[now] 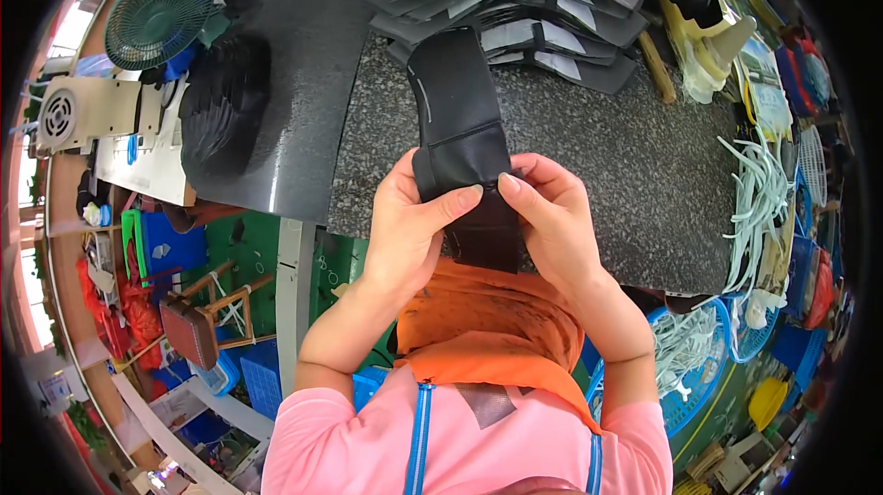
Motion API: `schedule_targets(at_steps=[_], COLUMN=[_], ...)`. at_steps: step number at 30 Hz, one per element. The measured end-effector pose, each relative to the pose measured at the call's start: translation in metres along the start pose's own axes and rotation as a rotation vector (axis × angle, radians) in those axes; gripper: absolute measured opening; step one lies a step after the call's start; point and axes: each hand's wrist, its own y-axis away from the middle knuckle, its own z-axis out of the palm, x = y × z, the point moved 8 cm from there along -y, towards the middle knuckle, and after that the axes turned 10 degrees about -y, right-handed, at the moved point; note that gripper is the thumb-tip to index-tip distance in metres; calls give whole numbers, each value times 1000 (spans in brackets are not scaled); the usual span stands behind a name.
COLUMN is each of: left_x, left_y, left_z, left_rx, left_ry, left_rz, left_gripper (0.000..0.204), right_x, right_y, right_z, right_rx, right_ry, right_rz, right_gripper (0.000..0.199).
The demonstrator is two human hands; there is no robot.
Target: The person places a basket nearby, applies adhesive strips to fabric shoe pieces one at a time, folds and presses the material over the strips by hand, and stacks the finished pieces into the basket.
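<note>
Between my two hands is a long, curved black leather-like piece (460,109) with a stitched seam across its middle. My left hand (414,219) grips its left edge, thumb pressed on the front face. On the opposite edge, my right hand (552,205) pinches it with the thumb near the left thumb. The piece is held above the speckled grey tabletop (616,182), its lower end hanging over the table's front edge. The fingers behind it are partly hidden. Beyond its upper end lies a layered stack of dark grey sheet pieces (552,17) with pale patches.
A black pile of pieces (225,109) and a green fan (158,15) stand at left. Pale strips (759,191) hang at the table's right edge, above a blue basket (685,403) holding more strips. A wooden stick (656,67) lies by the stack; a stool (207,320) stands lower left.
</note>
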Motion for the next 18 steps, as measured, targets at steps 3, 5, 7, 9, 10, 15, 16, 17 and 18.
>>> schedule_targets(at_steps=[3, 5, 7, 9, 10, 15, 16, 17, 18], left_x=[-2, -3, 0, 31, 54, 148, 160, 169, 169], left_y=[4, 5, 5, 5, 0, -64, -61, -65, -72], left_z=[6, 3, -1, -19, -35, -190, -197, -186, -168], left_rx=[-55, -68, -92, 23, 143, 487, 735, 993, 958], left_ry=[119, 128, 130, -391, -584, -1320, -1776, -2214, -1969], left_rz=[-75, -125, -163, 112, 239, 216, 321, 447, 759], left_gripper=[47, 51, 54, 66, 72, 83, 83, 83, 77], right_x=[7, 22, 28, 32, 34, 14, 13, 11, 16], right_y=[-4, -6, -8, -6, -6, 15, 22, 26, 28], right_z=[-3, 4, 2, -2, -8, -42, -53, -59, -65], right_rx=[-47, -109, -111, -209, -187, -170, -158, -137, -64], right_ry=[-60, -234, -242, -89, -6, 227, 291, 359, 373], right_rz=[10, 118, 145, 122, 126, 83, 83, 73, 111], right_gripper=[18, 20, 24, 25, 27, 18, 15, 12, 11])
